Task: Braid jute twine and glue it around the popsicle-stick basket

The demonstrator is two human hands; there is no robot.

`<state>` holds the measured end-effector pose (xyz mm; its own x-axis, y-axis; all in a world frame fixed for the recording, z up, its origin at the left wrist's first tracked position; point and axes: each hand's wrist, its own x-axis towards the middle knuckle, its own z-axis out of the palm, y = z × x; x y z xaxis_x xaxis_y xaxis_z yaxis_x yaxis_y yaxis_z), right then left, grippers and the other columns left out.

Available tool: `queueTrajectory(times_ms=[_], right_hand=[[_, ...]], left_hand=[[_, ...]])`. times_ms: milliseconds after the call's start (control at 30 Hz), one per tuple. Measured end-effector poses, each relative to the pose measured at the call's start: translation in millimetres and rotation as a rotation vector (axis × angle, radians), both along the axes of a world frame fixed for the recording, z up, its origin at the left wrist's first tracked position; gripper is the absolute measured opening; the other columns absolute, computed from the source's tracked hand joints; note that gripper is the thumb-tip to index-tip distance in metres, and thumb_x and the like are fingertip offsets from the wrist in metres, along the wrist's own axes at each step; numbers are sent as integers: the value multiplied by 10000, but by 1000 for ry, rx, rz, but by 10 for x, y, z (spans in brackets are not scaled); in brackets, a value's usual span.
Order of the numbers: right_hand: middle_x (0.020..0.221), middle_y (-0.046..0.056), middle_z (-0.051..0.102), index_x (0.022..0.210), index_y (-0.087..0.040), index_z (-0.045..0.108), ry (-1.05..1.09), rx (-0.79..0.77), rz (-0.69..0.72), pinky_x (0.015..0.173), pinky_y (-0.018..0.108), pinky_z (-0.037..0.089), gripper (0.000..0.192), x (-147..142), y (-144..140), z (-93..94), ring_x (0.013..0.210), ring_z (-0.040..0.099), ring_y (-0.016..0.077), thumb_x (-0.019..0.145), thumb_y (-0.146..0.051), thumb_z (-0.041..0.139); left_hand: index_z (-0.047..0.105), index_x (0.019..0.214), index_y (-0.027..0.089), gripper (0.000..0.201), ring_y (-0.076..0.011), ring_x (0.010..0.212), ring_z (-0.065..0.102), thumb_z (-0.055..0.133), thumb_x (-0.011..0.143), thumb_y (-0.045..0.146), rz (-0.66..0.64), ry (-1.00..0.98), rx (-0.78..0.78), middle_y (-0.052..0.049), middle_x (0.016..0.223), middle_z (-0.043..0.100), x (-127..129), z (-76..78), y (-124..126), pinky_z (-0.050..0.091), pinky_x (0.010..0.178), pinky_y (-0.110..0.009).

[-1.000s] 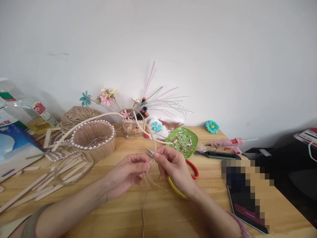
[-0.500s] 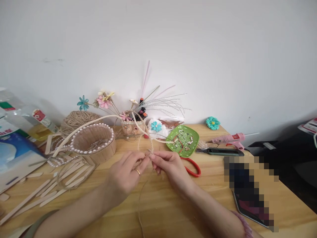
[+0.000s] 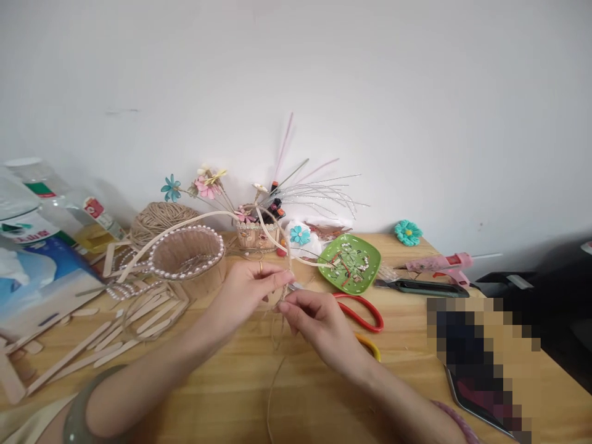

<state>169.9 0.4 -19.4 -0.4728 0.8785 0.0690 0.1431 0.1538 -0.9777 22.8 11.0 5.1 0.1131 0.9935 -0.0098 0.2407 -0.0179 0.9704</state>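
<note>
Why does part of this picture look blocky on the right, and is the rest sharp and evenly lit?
Head view: a mosaic patch hides something on the table's right side, above a dark phone-like slab; soft, even daylight, faint shadows on the wall behind the bottles; wide-lens bending at the edges; the left hand and right hand pinching twine look fairly sharp.

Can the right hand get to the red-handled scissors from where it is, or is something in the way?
Probably yes. The red-handled scissors lie flat just beside the right hand with bare table between, but its fingers are pinched on the jute strands.
</note>
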Motion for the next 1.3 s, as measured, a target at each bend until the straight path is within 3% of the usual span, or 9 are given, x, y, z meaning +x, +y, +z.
queueTrajectory(times_ms=[133, 233, 367, 467, 567, 733, 1033, 1300], right_hand=[[535, -46, 376, 583, -179, 459, 60, 1, -32, 482, 222, 255, 368, -62, -49, -62, 513, 330, 93, 827, -452, 488], [539, -43, 377, 598, -174, 473, 64, 30, -38, 495, 221, 258, 356, -79, -71, -97, 532, 339, 97, 835, -439, 477], [525, -45, 379, 587, -171, 456, 16, -8, -11, 486, 221, 247, 365, -39, -16, -117, 514, 320, 90, 829, -443, 484], [524, -44, 381, 568, -171, 445, -9, -18, 3, 478, 222, 237, 387, -2, 55, -123, 505, 311, 86, 816, -464, 493], [533, -43, 373, 568, -165, 459, -34, -39, 62, 474, 222, 222, 402, 16, 94, -124, 509, 297, 84, 802, -489, 502], [552, -39, 398, 612, -155, 498, -49, -77, 56, 476, 222, 227, 370, 40, 112, -102, 525, 319, 87, 800, -473, 511], [564, -37, 445, 676, -142, 553, -13, -149, 28, 485, 223, 241, 238, 77, 139, -36, 517, 348, 81, 781, -355, 536], [566, -37, 443, 639, -151, 529, -102, -86, -23, 489, 216, 254, 205, 74, 118, 8, 531, 353, 84, 785, -295, 516]], left_hand=[[655, 643, 146, 233, -70, 464, 311, 638, 686, 374, 122, -178, -75, 45, 504, 465, 12, -76, -4, 246, 439, -212], [628, 641, 138, 232, -51, 426, 257, 642, 685, 366, 106, -242, -112, 67, 473, 416, -38, -84, 1, 201, 415, -206], [635, 767, 146, 241, -63, 393, 396, 594, 737, 381, -152, -98, -195, 75, 426, 451, -156, 21, 70, 284, 416, -188], [621, 936, 155, 289, -71, 403, 497, 626, 714, 340, -360, 51, -296, 29, 647, 626, -222, 105, 104, 376, 437, -207], [639, 863, 147, 213, -77, 493, 554, 638, 703, 288, -465, 141, -282, -2, 806, 655, -245, 116, 102, 444, 515, -220], [624, 909, 159, 212, -114, 551, 600, 615, 705, 213, -520, 148, -374, 44, 593, 614, -255, 52, 87, 467, 553, -218], [655, 1014, 172, 310, -122, 586, 590, 620, 720, 265, -514, 119, -312, 22, 619, 644, -353, 57, 154, 478, 593, -238], [669, 694, 164, 138, -91, 513, 480, 559, 725, 242, -462, 216, -197, 46, 540, 537, -292, 34, 166, 387, 507, -195]])
